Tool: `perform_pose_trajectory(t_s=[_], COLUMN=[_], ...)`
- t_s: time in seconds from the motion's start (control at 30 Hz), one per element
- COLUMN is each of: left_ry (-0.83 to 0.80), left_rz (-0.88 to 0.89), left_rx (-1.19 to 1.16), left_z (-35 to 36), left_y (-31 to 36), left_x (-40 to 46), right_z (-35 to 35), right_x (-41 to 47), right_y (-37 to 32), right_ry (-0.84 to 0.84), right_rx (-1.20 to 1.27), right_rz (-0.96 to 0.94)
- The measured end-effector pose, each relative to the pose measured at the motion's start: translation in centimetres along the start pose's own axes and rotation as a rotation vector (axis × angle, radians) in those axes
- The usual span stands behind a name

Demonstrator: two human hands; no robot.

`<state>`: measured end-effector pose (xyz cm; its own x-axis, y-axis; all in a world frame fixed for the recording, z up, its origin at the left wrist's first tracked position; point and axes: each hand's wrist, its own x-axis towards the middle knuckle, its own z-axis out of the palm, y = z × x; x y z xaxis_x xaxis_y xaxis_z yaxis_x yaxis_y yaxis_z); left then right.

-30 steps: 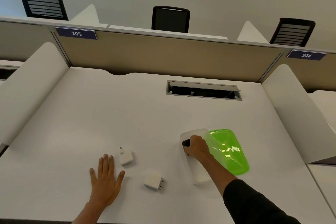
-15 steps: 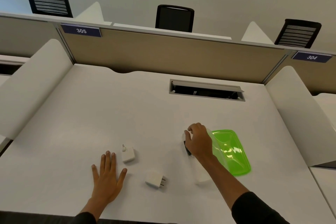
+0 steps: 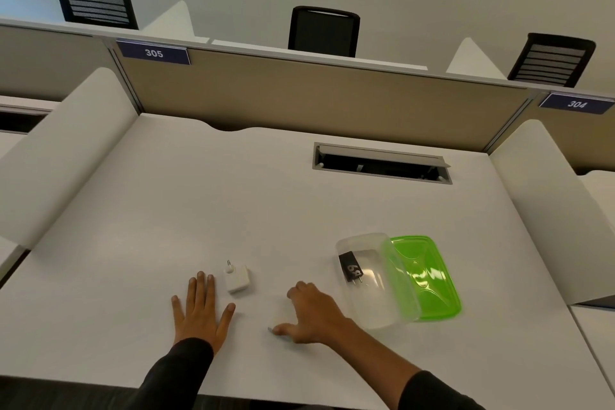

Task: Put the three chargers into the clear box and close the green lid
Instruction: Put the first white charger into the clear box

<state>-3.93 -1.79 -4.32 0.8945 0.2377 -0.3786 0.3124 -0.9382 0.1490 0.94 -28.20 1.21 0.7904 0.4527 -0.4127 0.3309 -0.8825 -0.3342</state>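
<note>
A black charger [image 3: 350, 268] lies inside the clear box [image 3: 386, 306] on the white desk. Against the box's right side lies the green lid [image 3: 429, 280], open side up. A white charger [image 3: 237, 278] rests on the desk just right of my left hand's fingertips. My left hand [image 3: 199, 309] lies flat on the desk, fingers apart, holding nothing. My right hand [image 3: 312, 313] is left of the box, thumb and fingers curled around a second white charger [image 3: 279, 314] that sits on the desk, mostly hidden by the hand, one prong showing.
A cable slot [image 3: 381, 163] is cut into the desk [image 3: 199, 203] behind the box. White side dividers [image 3: 545, 210] and a tan back partition [image 3: 299, 100] bound the desk. Black chairs stand beyond the partition.
My right hand let go of the black charger in the box and moved left and nearer, down onto the second white charger. My left hand stayed flat.
</note>
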Motion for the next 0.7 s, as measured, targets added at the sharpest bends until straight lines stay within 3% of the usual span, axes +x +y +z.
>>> perform_pose_trajectory(t_s=[0.17,0.43,0.7], left_ry=[-0.006,-0.021,-0.023], left_rz=[-0.009,-0.016,-0.016], left_rx=[0.026,0.032,0.032], left_z=[-0.1,-0.3,-0.2], left_y=[0.1,0.2,0.1], left_x=[0.0,-0.1,-0.2], right_z=[1.3,1.0,-5.6], right_x=[-0.1,-0.4,-0.8], right_y=[-0.5,-0.8,1.5], right_ry=[-0.027,0.127,0.479], right_rx=[-0.033,0.004,0.115], right_rz=[-0.015,-0.059,0.129])
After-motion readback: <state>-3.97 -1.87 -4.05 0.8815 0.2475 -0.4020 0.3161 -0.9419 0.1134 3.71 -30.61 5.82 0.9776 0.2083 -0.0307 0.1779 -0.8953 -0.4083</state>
